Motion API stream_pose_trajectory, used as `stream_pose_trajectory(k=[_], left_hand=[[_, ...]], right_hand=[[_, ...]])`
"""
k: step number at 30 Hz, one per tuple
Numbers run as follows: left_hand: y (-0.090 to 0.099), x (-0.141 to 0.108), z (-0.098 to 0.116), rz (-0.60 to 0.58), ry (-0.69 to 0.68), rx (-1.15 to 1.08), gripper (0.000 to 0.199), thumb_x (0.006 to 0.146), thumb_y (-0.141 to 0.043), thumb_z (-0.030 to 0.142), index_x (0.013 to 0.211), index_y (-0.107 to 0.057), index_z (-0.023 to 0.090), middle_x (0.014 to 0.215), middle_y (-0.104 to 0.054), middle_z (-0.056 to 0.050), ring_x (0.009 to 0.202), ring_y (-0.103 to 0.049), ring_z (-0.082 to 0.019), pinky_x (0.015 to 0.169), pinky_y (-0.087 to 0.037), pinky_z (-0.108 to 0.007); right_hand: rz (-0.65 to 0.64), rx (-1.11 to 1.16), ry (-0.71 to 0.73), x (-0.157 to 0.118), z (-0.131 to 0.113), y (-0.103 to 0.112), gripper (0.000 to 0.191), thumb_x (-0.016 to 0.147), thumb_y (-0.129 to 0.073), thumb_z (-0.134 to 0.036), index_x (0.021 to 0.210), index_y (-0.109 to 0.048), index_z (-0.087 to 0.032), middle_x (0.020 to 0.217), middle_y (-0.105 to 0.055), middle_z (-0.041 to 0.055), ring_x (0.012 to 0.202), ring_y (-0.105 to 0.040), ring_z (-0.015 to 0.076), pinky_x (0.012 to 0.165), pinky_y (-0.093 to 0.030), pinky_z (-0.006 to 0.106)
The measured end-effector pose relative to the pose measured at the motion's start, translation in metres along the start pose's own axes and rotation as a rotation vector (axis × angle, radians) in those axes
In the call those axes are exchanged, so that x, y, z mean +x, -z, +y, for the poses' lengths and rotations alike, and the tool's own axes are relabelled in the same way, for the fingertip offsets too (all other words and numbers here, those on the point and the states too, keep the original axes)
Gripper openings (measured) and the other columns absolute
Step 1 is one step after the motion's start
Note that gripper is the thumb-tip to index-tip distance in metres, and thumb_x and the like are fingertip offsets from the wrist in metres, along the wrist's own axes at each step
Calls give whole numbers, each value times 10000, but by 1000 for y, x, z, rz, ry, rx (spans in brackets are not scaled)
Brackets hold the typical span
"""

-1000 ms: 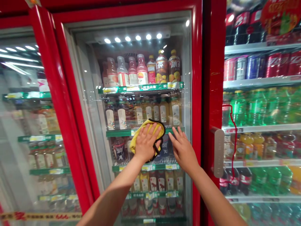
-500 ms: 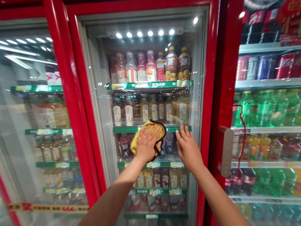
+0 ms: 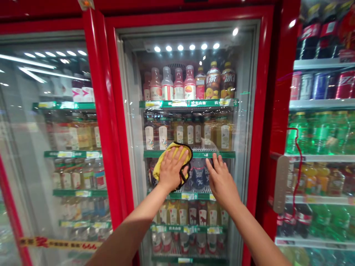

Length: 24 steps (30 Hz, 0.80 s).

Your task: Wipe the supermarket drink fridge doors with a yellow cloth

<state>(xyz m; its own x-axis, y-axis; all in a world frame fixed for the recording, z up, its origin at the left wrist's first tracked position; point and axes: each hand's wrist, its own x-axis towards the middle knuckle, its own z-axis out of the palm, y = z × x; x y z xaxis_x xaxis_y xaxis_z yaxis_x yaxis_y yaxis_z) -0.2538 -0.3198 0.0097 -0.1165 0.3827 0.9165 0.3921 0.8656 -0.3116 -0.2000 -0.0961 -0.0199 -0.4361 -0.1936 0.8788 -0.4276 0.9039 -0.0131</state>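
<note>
A yellow cloth with a black edge (image 3: 158, 170) lies against the glass door (image 3: 246, 122) of a red-framed drinks fridge. My left hand (image 3: 172, 170) presses flat on this cloth, fingers stretched upward, pinning it to the pane in front of the middle shelves. To its right, my right hand (image 3: 222, 181) is empty with its fingers apart. Its fingertips are at the glass, though I cannot tell whether they touch. Behind the pane, bottles (image 3: 198, 173) stand on the shelf, partly hidden by both hands and the cloth.
A grey door handle (image 3: 281, 183) juts out on the right, with a red cord (image 3: 298, 159) hanging beyond it. Another fridge door (image 3: 24, 147) stands on the left. Green bottles (image 3: 318, 129) and cans fill the shelves at right.
The view has shifted, so the fridge sits further right in the picture. Against the glass, my left hand with the cloth and my right hand have both moved somewhat left.
</note>
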Motion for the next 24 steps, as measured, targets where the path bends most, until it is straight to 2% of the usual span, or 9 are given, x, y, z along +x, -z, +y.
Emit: stream_pose_trajectory(k=[2,4,6,8,12,15,19,22,24], left_hand=[[7,13,-14,0,27,-4,581,962,-536,350,1528,-429,276,1598,-420,-37,1531,-276,-262,1272,-190,-473],[14,21,-32,47,148,0,582,978,-495,353,1543,-402,250,1623,-372,-59,1545,-235,-269,1267,-194,-495],[18,17,-46,117,295,13,606,986,-467,360,1563,-360,204,1647,-314,-99,1558,-183,-292,1258,-196,-531],[19,2,-50,139,346,25,653,974,-491,393,1571,-338,178,1660,-271,-128,1563,-144,-322,1250,-191,-562],[16,-22,-44,-20,75,7,702,909,-607,429,1551,-386,253,1638,-341,-83,1555,-183,-316,1262,-179,-534],[20,-10,-51,-68,-28,1,645,923,-594,393,1533,-415,290,1615,-392,-45,1545,-233,-275,1272,-173,-501],[32,10,-78,21,142,29,605,960,-537,389,1534,-416,242,1640,-340,-67,1560,-177,-279,1267,-190,-507],[33,-3,-86,108,338,48,619,980,-493,396,1550,-378,184,1659,-281,-115,1566,-136,-305,1255,-203,-552],[31,-18,-84,123,393,53,625,982,-485,388,1557,-360,179,1663,-265,-127,1566,-119,-322,1244,-213,-583]], right_hand=[[15,-23,-15,1,-6,0,654,879,-466,-13,1513,-450,-172,1666,-201,189,1542,-145,379,1159,-379,629],[39,-28,-23,2,-13,2,626,900,-482,-58,1511,-454,-194,1668,-217,173,1541,-161,379,1151,-389,634],[52,-26,-17,1,-21,4,596,924,-476,-96,1509,-455,-213,1650,-287,160,1537,-198,368,1143,-399,638],[45,-25,3,0,-29,6,559,943,-463,-120,1496,-471,-200,1622,-349,169,1530,-231,365,1138,-406,638],[38,5,48,4,-44,10,549,951,-454,-139,1497,-470,-199,1613,-370,165,1532,-237,354,1135,-418,626],[49,18,78,12,-53,14,545,948,-461,-146,1491,-479,-187,1602,-390,164,1533,-240,348,1135,-429,609],[58,-6,90,11,-62,15,500,963,-460,-182,1460,-515,-171,1583,-425,158,1523,-273,345,1119,-461,584],[63,-16,93,4,-64,12,481,977,-458,-213,1452,-525,-184,1569,-450,145,1509,-310,342,1098,-488,569],[69,-27,101,0,-64,11,469,981,-451,-224,1439,-539,-178,1551,-475,150,1494,-343,346,1086,-498,576]])
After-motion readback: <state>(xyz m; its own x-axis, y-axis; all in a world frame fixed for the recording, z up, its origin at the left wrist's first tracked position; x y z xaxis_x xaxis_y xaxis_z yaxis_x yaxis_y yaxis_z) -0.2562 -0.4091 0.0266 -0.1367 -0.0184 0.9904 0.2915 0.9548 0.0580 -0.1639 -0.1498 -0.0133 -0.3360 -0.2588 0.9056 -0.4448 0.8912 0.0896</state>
